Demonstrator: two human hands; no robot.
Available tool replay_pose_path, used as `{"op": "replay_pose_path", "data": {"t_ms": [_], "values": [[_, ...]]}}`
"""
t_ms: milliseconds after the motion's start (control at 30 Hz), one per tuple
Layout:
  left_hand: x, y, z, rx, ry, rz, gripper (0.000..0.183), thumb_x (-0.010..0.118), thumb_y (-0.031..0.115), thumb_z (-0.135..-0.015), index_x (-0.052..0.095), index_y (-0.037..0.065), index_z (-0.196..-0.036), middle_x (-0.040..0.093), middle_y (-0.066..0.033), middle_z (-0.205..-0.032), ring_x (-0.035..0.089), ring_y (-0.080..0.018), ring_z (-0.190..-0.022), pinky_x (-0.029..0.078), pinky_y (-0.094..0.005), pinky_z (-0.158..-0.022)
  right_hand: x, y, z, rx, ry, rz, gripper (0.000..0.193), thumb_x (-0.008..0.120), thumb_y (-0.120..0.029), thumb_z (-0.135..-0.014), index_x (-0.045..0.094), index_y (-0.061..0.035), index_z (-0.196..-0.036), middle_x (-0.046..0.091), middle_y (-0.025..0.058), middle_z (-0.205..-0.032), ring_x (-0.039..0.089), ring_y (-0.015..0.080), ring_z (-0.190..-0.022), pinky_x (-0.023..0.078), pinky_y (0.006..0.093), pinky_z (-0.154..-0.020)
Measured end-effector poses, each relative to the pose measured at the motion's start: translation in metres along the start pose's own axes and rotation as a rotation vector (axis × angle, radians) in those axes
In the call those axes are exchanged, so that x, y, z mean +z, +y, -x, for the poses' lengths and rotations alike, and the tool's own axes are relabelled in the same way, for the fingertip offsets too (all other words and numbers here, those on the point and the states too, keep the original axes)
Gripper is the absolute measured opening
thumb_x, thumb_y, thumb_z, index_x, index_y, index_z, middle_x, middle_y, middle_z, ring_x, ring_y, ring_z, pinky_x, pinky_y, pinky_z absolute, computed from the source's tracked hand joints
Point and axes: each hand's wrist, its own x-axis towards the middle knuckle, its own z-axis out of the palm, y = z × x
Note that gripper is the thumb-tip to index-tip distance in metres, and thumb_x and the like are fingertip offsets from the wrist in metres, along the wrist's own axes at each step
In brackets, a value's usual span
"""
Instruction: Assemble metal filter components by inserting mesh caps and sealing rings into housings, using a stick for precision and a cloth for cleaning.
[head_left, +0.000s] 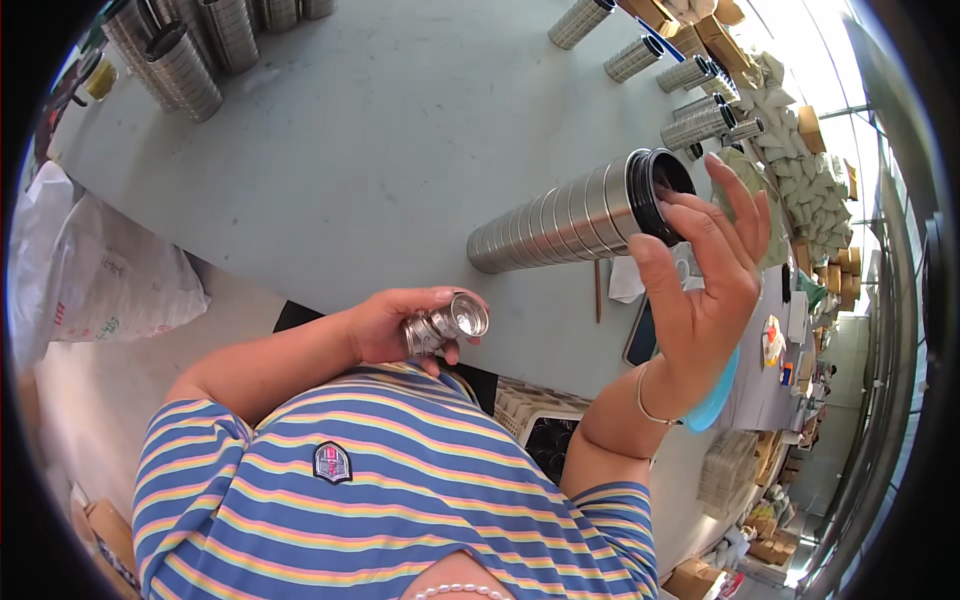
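Note:
On the grey table stands a tall ribbed steel cylinder [560, 222] with a black threaded mouth. My right hand [700, 250] is at its top, thumb outside against the black rim and fingers reaching into the mouth. The fingertips inside are hidden; the outer fingers are raised. Close to my body, my left hand [385, 325] is closed around several small shiny metal cups [445, 325]. They look nested in a short stack, with the open end facing up and right.
More steel cylinders [188, 75] stand at the far left, and others [700, 125] along the right edge. A phone [640, 335] and a thin brown stick [598, 290] lie beside the cylinder. A plastic bag [125, 270] hangs left; a crate [520, 408] sits below the table edge.

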Motion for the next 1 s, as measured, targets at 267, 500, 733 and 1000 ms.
{"op": "replay_pose_path", "data": {"t_ms": [267,500,733,1000], "values": [[0.001,0.002,-0.003,0.006,0.052,-0.06,0.056,0.055,0.042,-0.102,0.05,0.005,-0.143,0.066,-0.0146,-0.117,0.072,-0.0223,-0.092,0.065,-0.0365,-0.066,0.003,0.009,-0.018,-0.119,-0.155,0.088,0.023,0.084,-0.026,-0.079,0.075,-0.0061,-0.085,0.075,0.0033,-0.09,0.067,0.026,-0.113,0.026,0.0519,-0.119],[0.004,0.0,0.0,0.002,0.091,-0.137,0.053,0.057,0.043,-0.102,0.054,0.009,-0.142,0.066,-0.0092,-0.117,0.07,-0.0183,-0.09,0.063,-0.0341,-0.068,0.005,0.044,0.033,0.242,0.492,-0.998,0.04,0.05,-0.021,-0.108,0.057,0.0121,-0.13,0.063,0.026,-0.13,0.064,0.035,-0.119,0.048,0.0437,-0.109],[-0.001,0.0,0.004,0.031,0.145,-0.145,0.05,0.057,0.042,-0.102,0.055,0.01,-0.14,0.066,-0.0089,-0.115,0.069,-0.0173,-0.089,0.063,-0.0346,-0.065,0.084,0.121,0.165,1.425,0.544,-1.454,0.046,0.066,-0.049,-0.097,0.063,-0.0104,-0.122,0.069,0.0114,-0.115,0.067,0.0359,-0.099,0.053,0.058,-0.087],[0.004,-0.002,-0.006,-0.006,0.14,-0.093,0.047,0.058,0.041,-0.101,0.059,0.01,-0.136,0.069,-0.0089,-0.115,0.068,-0.0167,-0.091,0.062,-0.0353,-0.07,0.166,0.097,0.193,0.929,-0.278,0.272,0.057,0.06,-0.058,-0.097,0.067,-0.0044,-0.116,0.067,0.017,-0.114,0.065,0.0397,-0.106,0.053,0.0458,-0.09]]}}
